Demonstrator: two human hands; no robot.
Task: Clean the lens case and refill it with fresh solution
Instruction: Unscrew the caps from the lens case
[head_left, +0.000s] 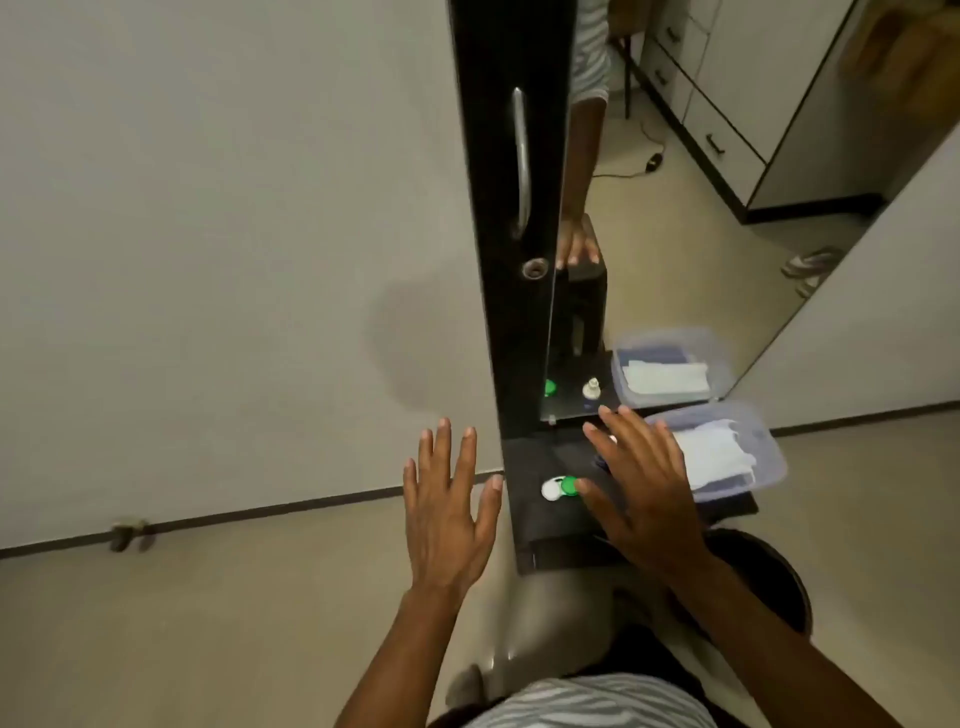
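A lens case (558, 487) with one white cap and one green cap lies on a small black shelf (540, 540) below a mirror. My right hand (641, 486) hovers flat over the shelf with fingers spread, its thumb tip just right of the green cap. My left hand (448, 506) is held open in the air to the left of the shelf, holding nothing. A small solution bottle shows only as a reflection (591, 388) in the mirror; the real one is hidden under my right hand.
A clear plastic box (748, 457) with white and blue cloths sits at the shelf's right end. A tall mirror (675, 208) stands behind it, and a black cabinet door with a metal handle (521, 161) is on the left. A dark round stool (769, 577) is below the shelf.
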